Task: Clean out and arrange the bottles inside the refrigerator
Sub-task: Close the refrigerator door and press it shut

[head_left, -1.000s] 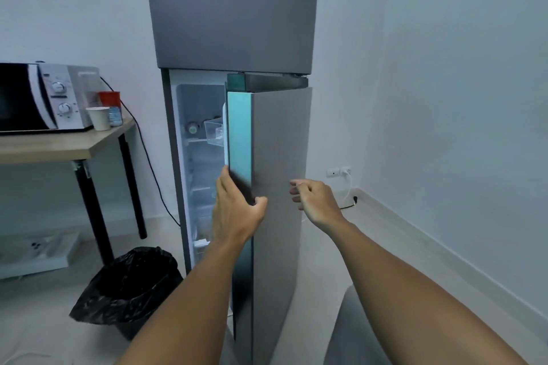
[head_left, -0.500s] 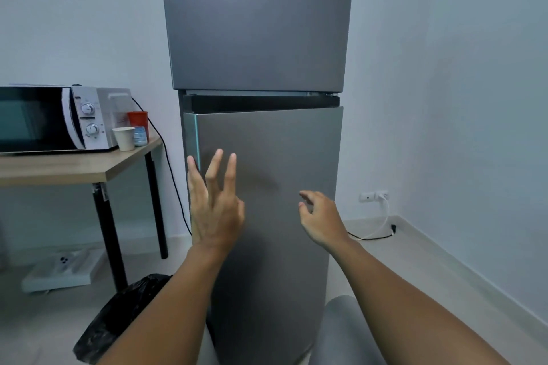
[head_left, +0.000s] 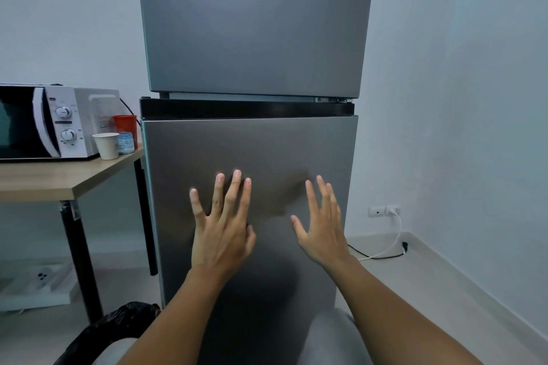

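A tall grey two-door refrigerator [head_left: 252, 38] fills the middle of the view. Its lower door [head_left: 249, 145] is closed, so the bottles inside are hidden. My left hand [head_left: 222, 225] is spread flat in front of the lower door, fingers apart and pointing up. My right hand [head_left: 321, 225] is held up beside it, also with fingers spread, close to the door. Neither hand holds anything. Whether the palms touch the door I cannot tell.
A wooden table [head_left: 44, 184] stands left of the fridge with a microwave [head_left: 44, 121], a white paper cup [head_left: 106, 145], a red cup [head_left: 126, 124] and a small blue-white container [head_left: 126, 144]. A black bin bag [head_left: 109, 332] sits on the floor. A wall socket with a cable [head_left: 385, 212] is at right.
The lower fridge door, ajar one second ago with my left hand on its edge, is now closed. Both hands have opened flat in front of it. The view has moved closer.
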A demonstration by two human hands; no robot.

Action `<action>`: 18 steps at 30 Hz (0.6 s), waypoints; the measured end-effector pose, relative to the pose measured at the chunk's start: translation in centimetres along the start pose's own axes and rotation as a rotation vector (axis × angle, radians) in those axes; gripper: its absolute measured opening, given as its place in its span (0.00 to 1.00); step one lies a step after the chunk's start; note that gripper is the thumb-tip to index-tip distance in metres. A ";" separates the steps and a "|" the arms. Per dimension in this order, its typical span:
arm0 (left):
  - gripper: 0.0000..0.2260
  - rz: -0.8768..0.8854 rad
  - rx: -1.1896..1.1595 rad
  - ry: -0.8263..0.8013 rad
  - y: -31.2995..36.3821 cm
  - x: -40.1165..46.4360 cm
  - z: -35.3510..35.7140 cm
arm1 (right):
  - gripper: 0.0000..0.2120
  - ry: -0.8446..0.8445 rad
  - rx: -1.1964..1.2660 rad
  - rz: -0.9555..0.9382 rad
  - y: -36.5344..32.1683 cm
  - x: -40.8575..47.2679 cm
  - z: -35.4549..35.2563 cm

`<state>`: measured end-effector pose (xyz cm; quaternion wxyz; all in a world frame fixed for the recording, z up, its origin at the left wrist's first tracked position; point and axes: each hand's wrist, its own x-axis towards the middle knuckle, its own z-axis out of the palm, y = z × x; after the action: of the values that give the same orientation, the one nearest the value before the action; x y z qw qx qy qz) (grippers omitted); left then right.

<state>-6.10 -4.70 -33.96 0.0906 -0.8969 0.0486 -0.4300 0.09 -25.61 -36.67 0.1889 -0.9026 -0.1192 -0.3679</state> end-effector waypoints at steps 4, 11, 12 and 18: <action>0.41 0.007 0.019 0.020 -0.9 1.5 2.4 | 0.40 -0.004 -0.063 -0.038 1.0 2.0 2.0; 0.42 0.000 0.005 0.048 -3.3 4.1 6.7 | 0.38 0.075 -0.039 -0.032 1.0 3.7 6.2; 0.42 -0.003 -0.005 0.047 -3.5 4.6 7.4 | 0.38 0.085 -0.063 -0.031 1.1 4.0 6.8; 0.43 -0.016 -0.048 0.045 -3.8 6.8 11.4 | 0.37 0.128 -0.156 -0.045 2.0 5.4 9.4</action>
<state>7.10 -0.72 -34.98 0.0644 -0.8893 0.0539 -0.4495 10.38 -23.01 -39.55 0.1170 -0.8863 -0.0983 -0.4372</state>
